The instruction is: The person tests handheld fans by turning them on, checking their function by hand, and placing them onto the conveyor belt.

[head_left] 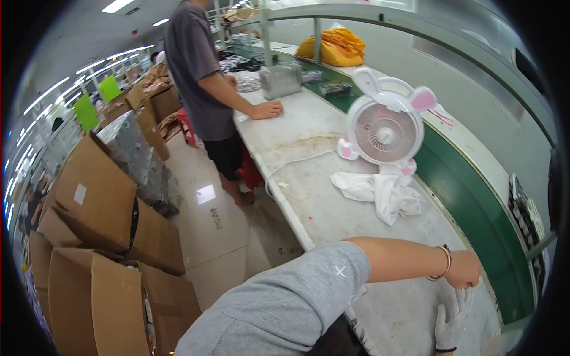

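My left arm, in a grey short sleeve, reaches across the table to the right. Its bare hand has a bracelet at the wrist and is closed on the fingertips of a white glove. That glove is on my right hand, which points upward with thumb and fingers apart; a dark band circles its wrist. Beyond my arm lies a crumpled white cloth item, perhaps another glove. Just behind it stands a white and pink rabbit-eared fan on the white table.
A green belt runs along the table's far right side beneath a metal frame. At the far end a person stands with a hand on the table, near a wrapped grey block. A yellow bag lies behind. Open cardboard boxes crowd the left.
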`<state>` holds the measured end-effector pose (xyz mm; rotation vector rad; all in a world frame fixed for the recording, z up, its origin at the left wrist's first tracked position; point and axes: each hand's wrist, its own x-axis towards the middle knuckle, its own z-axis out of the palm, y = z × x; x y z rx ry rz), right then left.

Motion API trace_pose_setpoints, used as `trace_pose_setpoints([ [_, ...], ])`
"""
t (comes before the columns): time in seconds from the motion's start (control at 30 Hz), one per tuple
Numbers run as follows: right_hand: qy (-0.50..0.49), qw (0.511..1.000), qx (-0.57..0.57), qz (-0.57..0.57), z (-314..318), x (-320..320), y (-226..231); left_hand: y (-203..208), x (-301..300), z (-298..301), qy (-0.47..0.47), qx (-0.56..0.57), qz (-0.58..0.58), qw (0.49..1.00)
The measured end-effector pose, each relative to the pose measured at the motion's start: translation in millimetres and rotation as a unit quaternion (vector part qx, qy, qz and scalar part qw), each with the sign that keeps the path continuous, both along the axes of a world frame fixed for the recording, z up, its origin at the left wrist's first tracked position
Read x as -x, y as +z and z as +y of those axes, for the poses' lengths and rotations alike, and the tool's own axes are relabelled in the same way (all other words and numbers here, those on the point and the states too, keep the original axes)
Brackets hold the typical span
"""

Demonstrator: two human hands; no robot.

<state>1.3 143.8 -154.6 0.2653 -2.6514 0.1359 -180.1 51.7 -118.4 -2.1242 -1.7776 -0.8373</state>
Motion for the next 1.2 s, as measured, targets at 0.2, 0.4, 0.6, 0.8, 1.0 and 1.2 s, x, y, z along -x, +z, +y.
trace_pose_setpoints([
  [0.2, 0.028, 0.999, -0.041, -0.009, -6.7, 1.2, 3.2, -8.6, -5.1, 6.1, -0.005, -0.021, 0.079, 0.997],
  [0.4, 0.04, 0.997, -0.064, -0.002, -15.3, 4.8, 11.0, -8.7, -4.9, 8.1, 0.01, 0.015, 0.105, 0.994],
  [0.6, -0.064, 0.994, -0.039, -0.079, -7.7, -5.5, -19.6, -3.8, -43.7, 20.2, -0.057, 0.06, 0.093, 0.992],
  [0.8, -0.037, 0.999, -0.031, 0.005, -10.5, 2.8, -4.1, -0.1, -12.6, 11.6, 0.002, -0.098, 0.096, 0.99],
  [1.0, -0.047, 0.996, -0.073, -0.011, -15.9, 0.4, 23.7, 10.1, -4.2, 10.3, 0.015, 0.026, 0.293, 0.956],
  [1.2, -0.044, 0.998, -0.022, 0.027, -4.2, 24.7, 18.2, 2.9, 21.1, 11.2, 0.004, -0.01, 0.088, 0.996],
])
